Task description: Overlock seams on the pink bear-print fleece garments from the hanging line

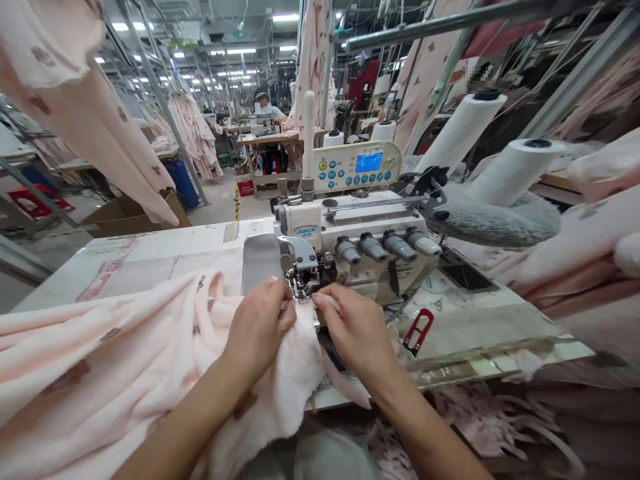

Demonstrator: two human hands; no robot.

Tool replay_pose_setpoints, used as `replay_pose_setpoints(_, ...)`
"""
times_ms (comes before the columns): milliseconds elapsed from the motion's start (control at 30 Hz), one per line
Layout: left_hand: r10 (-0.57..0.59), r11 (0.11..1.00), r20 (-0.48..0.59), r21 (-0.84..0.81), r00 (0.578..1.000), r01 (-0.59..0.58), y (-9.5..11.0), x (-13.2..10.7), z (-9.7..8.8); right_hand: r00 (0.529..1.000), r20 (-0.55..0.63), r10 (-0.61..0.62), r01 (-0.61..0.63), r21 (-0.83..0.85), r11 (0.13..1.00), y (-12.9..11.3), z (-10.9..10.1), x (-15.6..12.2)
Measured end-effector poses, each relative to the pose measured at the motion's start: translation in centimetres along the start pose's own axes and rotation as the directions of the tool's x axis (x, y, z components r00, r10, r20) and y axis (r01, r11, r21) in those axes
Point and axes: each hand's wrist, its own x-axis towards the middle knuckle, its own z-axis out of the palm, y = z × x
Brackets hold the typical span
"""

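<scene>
My left hand (260, 327) pinches the edge of a pale pink fleece fabric (130, 360) just in front of the presser foot (303, 283) of a white overlock sewing machine (350, 247). My right hand (355, 330) grips the same fabric edge right beside the foot, fingers closed. The fabric spreads over the table to the left and hangs off the front edge between my arms.
A red thread snipper (417, 331) lies on the table (470, 327) right of the machine. White rolls (515, 170) and pink fabric piles stand at right. Pink garments (100, 127) hang at upper left. A person sits at a distant machine (263, 107).
</scene>
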Motion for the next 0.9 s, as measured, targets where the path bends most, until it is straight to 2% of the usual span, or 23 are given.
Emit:
replay_pose_setpoints(267, -0.015, 0.997, -0.018, 0.077, 1.000, 0.017, 0.0, 0.2, 0.4, 0.994, -0.105, -0.036, 0.023, -0.123, 0.992, 0.5, 1.4, -0.2)
replay_pose_setpoints(333, -0.009, 0.992, -0.034, 0.128, 0.999, 0.014, 0.1, 0.3, 0.4, 0.986, -0.144, -0.085, 0.059, -0.178, 0.982, 0.5, 1.5, -0.8)
replay_pose_setpoints(400, -0.004, 0.985, -0.041, 0.175, 0.999, 0.011, 0.2, 0.3, 0.4, 0.949, -0.251, -0.190, 0.131, -0.236, 0.963, 0.5, 1.2, -1.9)
replay_pose_setpoints(433, -0.001, 0.983, -0.041, 0.185, 0.999, 0.009, 0.2, 0.3, 0.3, 0.911, -0.338, -0.238, 0.152, -0.261, 0.953, 0.6, 1.0, -2.6)
replay_pose_setpoints(467, 0.001, 0.983, -0.037, 0.186, 0.999, 0.006, 0.2, 0.2, 0.2, 0.872, -0.413, -0.263, 0.156, -0.274, 0.949, 0.7, 0.8, -3.2)
replay_pose_setpoints(500, 0.002, 0.984, -0.031, 0.178, 1.000, 0.003, 0.3, 0.2, 0.1, 0.855, -0.447, -0.261, 0.152, -0.264, 0.952, 0.9, 0.7, -3.8)
replay_pose_setpoints(533, 0.002, 0.986, -0.025, 0.164, 1.000, 0.002, 0.3, 0.1, 0.0, 0.878, -0.421, -0.229, 0.148, -0.216, 0.965, 1.1, 0.8, -4.3)
replay_pose_setpoints(567, 0.002, 0.989, -0.021, 0.148, 1.000, 0.002, 0.3, 0.1, -0.1, 0.930, -0.330, -0.163, 0.133, -0.111, 0.985, 1.3, 1.0, -4.6)
replay_pose_setpoints(600, 0.000, 0.991, -0.018, 0.131, 1.000, 0.003, 0.3, 0.0, -0.2, 0.979, -0.185, -0.090, 0.098, 0.031, 0.995, 1.5, 1.3, -4.7)
replay_pose_setpoints(633, -0.003, 0.993, -0.016, 0.116, 1.000, 0.005, 0.3, 0.0, -0.3, 0.999, -0.020, -0.030, 0.033, 0.173, 0.984, 1.6, 1.8, -4.7)
replay_pose_setpoints(667, -0.007, 0.995, -0.017, 0.104, 1.000, 0.008, 0.3, 0.0, -0.4, 0.993, 0.115, 0.010, -0.044, 0.291, 0.956, 1.6, 2.2, -4.6)
replay_pose_setpoints(733, -0.015, 0.996, -0.018, 0.092, 1.000, 0.016, 0.2, 0.1, -0.4, 0.966, 0.253, 0.061, -0.168, 0.427, 0.888, 1.4, 3.1, -4.5)
replay_pose_setpoints(800, -0.017, 0.996, -0.017, 0.084, 1.000, 0.018, 0.0, 0.1, -0.4, 0.956, 0.263, 0.133, -0.259, 0.537, 0.803, 1.0, 3.6, -4.6)
replay_pose_setpoints(867, 0.005, 0.996, -0.037, 0.093, 0.999, -0.002, 0.0, -0.2, -0.3, 0.936, 0.260, 0.238, -0.353, 0.667, 0.656, 0.6, 3.8, -5.1)
replay_pose_setpoints(900, 0.038, 0.992, -0.083, 0.119, 0.996, -0.028, 0.0, -0.5, -0.2, 0.923, 0.260, 0.284, -0.382, 0.715, 0.586, 0.5, 3.7, -5.4)
